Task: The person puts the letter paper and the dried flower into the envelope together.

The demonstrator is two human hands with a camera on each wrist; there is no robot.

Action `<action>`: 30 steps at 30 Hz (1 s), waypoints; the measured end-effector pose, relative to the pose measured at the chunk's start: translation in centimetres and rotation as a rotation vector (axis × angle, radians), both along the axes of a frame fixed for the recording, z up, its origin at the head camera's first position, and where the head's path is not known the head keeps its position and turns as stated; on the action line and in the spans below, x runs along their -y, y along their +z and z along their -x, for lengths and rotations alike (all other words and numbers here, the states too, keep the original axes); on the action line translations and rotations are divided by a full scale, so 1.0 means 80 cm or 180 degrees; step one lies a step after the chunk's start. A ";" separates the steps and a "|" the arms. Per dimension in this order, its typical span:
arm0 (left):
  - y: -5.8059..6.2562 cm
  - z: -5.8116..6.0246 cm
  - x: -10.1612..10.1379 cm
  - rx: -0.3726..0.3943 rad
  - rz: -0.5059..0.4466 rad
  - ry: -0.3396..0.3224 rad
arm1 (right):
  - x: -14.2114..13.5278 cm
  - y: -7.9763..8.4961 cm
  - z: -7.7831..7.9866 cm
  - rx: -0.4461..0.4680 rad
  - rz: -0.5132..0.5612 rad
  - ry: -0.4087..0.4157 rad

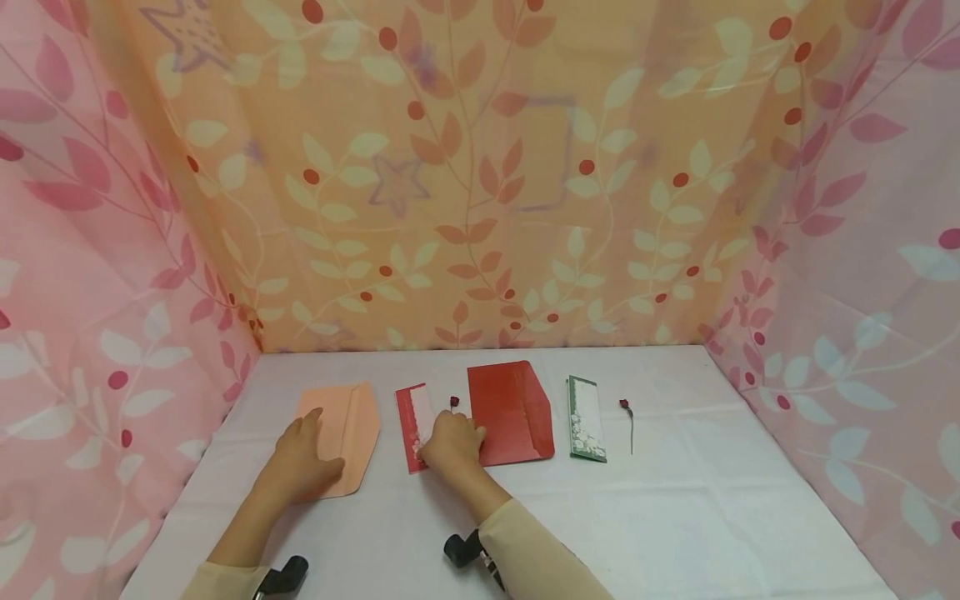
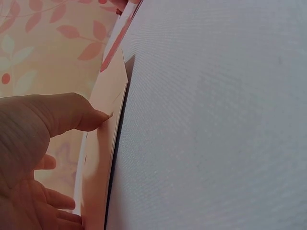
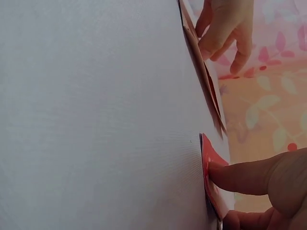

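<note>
A: Head view?
B: High up, faces fwd + down, most of worktop (image 1: 712, 517) in.
A: Wrist views?
B: Low, v. close, tipped sideways: L at L hand (image 2: 29, 139), R at R hand (image 3: 288, 184). Both share peach env. (image 2: 98, 163) w/ head.

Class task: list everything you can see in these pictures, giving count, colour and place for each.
Peach envelope: 1, peach, leftmost in the row
Red card: 1, red with a pale panel, right of the peach envelope
Red envelope: 1, red, mid-row
Green card: 1, green and white, right of the red envelope
Left rose: 1, dark red, between red card and red envelope, partly hidden
Right rose: 1, dark red, rightmost
Tablecloth: 1, white, underneath
Back curtain: orange, leaf-patterned, behind
Side curtains: pink, leaf-patterned, both sides
Wrist devices: 2, black, by the wrists
Sleeves: 2, beige, on the forearms
Left hand: 1, on the peach envelope
Right hand: 1, touching the red card
</note>
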State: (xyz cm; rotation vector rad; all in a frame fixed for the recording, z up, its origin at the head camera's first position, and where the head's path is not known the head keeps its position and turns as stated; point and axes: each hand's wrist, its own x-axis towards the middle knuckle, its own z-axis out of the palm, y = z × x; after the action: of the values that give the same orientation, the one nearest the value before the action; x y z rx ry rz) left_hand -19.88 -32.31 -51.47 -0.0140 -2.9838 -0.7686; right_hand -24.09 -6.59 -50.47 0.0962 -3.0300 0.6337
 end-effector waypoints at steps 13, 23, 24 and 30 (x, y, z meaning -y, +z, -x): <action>0.005 -0.001 -0.003 0.0005 0.0000 -0.0016 | -0.009 -0.005 -0.001 -0.0035 0.0239 0.0161; 0.008 -0.004 -0.005 -0.0015 -0.0028 -0.0032 | -0.020 0.002 0.000 0.0530 0.1196 0.0345; 0.009 -0.004 -0.005 -0.0024 -0.0034 -0.0036 | -0.021 0.003 0.000 0.0604 0.1306 0.0359; 0.010 -0.005 -0.006 -0.0021 -0.0048 -0.0053 | -0.026 0.006 0.001 0.0925 0.1765 0.0409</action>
State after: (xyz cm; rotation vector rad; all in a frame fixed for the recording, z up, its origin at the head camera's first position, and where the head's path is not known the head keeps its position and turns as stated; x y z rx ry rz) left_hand -19.44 -31.87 -50.68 -0.0405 -2.9752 -0.7914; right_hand -24.16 -4.51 -50.00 0.1910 -2.9840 1.5933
